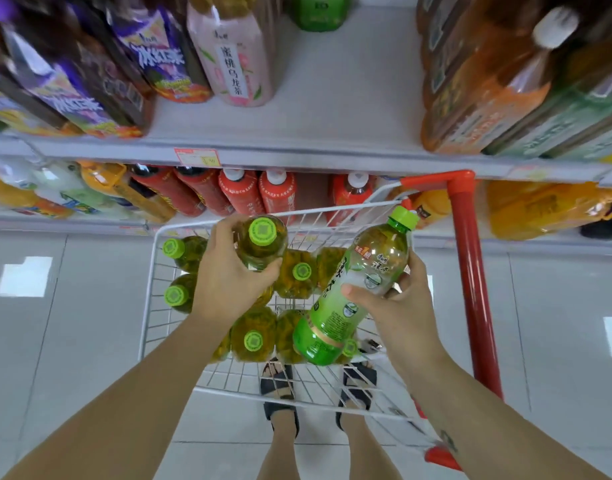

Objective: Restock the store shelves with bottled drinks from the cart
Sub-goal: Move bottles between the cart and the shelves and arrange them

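Note:
A white wire cart (148, 292) with a red handle (467, 271) stands below me, holding several green-capped tea bottles (254, 336) upright. My left hand (228, 275) grips the shoulder of one upright green tea bottle (263, 237) above the others. My right hand (398, 306) holds a second green tea bottle (353, 289) by its labelled middle, tilted with the cap up and to the right. Ahead, the upper shelf (339, 98) has a bare gap between a pink peach tea bottle (233, 60) and orange bottles (477, 84).
Purple-labelled bottles (90, 77) fill the upper shelf's left. The lower shelf holds red-labelled bottles (256, 192), and yellow juice jugs (533, 209) at the right. A red price tag (197, 156) sits on the shelf edge. My sandalled feet (280, 389) stand under the cart on grey tile.

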Action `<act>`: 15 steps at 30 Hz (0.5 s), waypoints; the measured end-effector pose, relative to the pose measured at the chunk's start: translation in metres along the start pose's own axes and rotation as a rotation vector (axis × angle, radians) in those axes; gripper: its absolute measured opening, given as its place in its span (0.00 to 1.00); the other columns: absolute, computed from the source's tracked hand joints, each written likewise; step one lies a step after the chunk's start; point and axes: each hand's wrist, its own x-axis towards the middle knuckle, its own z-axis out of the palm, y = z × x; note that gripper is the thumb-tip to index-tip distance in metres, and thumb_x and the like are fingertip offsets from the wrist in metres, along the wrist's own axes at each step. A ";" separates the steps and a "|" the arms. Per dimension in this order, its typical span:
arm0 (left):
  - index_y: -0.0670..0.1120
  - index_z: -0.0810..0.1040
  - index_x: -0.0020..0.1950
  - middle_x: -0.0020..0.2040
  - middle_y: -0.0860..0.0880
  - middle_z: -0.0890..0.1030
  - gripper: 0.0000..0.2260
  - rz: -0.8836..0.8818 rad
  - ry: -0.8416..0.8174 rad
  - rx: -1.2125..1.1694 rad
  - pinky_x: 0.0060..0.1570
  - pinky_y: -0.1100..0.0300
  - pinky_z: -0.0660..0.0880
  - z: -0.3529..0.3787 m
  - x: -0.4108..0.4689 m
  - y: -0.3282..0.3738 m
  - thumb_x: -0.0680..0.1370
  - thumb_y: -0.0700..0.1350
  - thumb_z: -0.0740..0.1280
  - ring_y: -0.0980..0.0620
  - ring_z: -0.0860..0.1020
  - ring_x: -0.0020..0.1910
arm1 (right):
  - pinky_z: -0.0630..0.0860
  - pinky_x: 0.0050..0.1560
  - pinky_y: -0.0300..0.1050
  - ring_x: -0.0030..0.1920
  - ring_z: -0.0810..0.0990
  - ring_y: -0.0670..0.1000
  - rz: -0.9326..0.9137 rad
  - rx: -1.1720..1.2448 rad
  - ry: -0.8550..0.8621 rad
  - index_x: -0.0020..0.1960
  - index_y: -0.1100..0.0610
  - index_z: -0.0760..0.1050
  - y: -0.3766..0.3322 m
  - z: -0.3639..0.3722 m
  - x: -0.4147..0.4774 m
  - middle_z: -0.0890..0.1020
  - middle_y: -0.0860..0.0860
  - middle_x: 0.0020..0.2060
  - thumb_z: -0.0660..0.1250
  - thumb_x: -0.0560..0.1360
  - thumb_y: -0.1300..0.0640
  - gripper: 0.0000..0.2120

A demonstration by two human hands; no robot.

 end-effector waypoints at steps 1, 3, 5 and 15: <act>0.59 0.63 0.59 0.56 0.55 0.74 0.30 0.014 0.032 -0.047 0.58 0.55 0.74 -0.011 -0.005 0.018 0.65 0.47 0.77 0.55 0.75 0.55 | 0.77 0.42 0.39 0.50 0.81 0.47 -0.025 -0.007 -0.015 0.62 0.48 0.68 -0.014 -0.001 -0.007 0.79 0.48 0.52 0.77 0.62 0.67 0.34; 0.62 0.63 0.58 0.56 0.55 0.74 0.31 0.068 0.068 -0.131 0.58 0.61 0.73 -0.038 -0.013 0.059 0.64 0.47 0.77 0.57 0.75 0.55 | 0.75 0.43 0.36 0.50 0.80 0.46 -0.086 -0.028 -0.025 0.61 0.49 0.70 -0.049 -0.006 -0.024 0.80 0.47 0.52 0.78 0.62 0.66 0.32; 0.67 0.62 0.56 0.56 0.58 0.74 0.31 0.130 0.059 -0.206 0.57 0.66 0.72 -0.054 -0.017 0.091 0.63 0.49 0.77 0.60 0.75 0.55 | 0.75 0.43 0.34 0.49 0.80 0.42 -0.164 -0.068 -0.047 0.59 0.48 0.71 -0.074 -0.010 -0.034 0.81 0.45 0.50 0.78 0.62 0.65 0.30; 0.62 0.65 0.57 0.54 0.52 0.73 0.28 0.436 0.182 -0.350 0.47 0.80 0.67 -0.156 -0.010 0.263 0.64 0.47 0.76 0.74 0.72 0.49 | 0.73 0.55 0.35 0.54 0.78 0.43 -0.909 -0.180 0.020 0.60 0.43 0.65 -0.280 -0.021 -0.076 0.77 0.44 0.54 0.79 0.62 0.64 0.35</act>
